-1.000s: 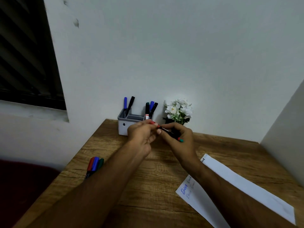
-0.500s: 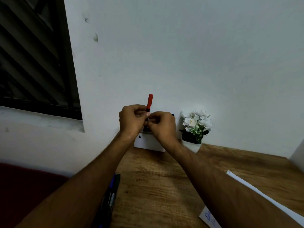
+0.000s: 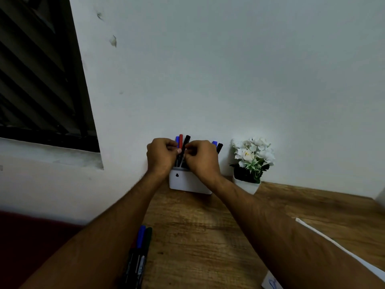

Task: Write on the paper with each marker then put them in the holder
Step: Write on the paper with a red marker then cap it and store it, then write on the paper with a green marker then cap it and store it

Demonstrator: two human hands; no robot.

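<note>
White holder (image 3: 188, 183): stands at the far edge of the wooden table (image 3: 208, 236), against the wall, partly hidden by both hands. Red-capped marker (image 3: 180, 141): upright in the holder's left part, between a blue marker (image 3: 177, 140) and a black marker (image 3: 186, 140); two more caps (image 3: 217, 146) show behind the right hand. Left hand (image 3: 161, 156): curled, fingertips pinched on the red marker's barrel. Right hand (image 3: 201, 158): curled, fingertips meeting the left at the same barrel; which hand bears it, cannot tell. Potted white flowers (image 3: 251, 159): just right of the holder. Loose markers (image 3: 139, 253): near the table's left edge, bare wood between them and the holder. Paper (image 3: 341, 253): at the right edge.
</note>
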